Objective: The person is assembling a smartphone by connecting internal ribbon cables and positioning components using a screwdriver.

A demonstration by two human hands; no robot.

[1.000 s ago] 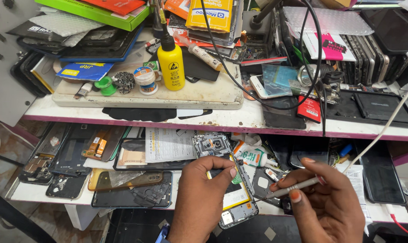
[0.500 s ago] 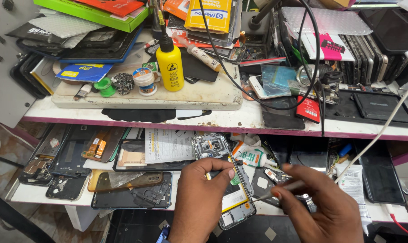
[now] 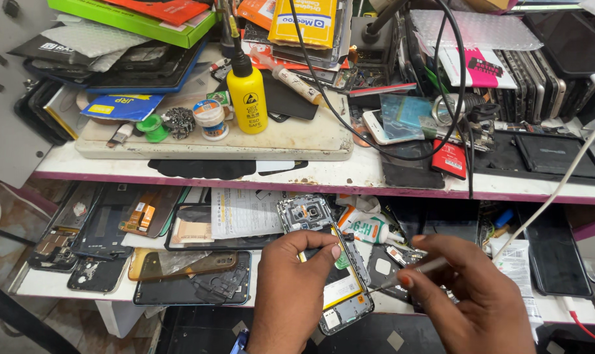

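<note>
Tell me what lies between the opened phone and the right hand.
In the head view, thin metal tweezers held by the right hand bridge the gap to the opened phone, over small loose parts.

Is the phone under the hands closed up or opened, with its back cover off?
Opened. The phone lies with its back off: camera module, boards and yellow-edged battery show. The left hand steadies it; the right hand points a thin tool at it.

A yellow bottle (image 3: 247, 98) with a small label stands on the top shelf, a flat green box (image 3: 130, 19) and a yellow packet (image 3: 304, 23) lie behind it, and a blue packet (image 3: 122, 106) lies left.
</note>
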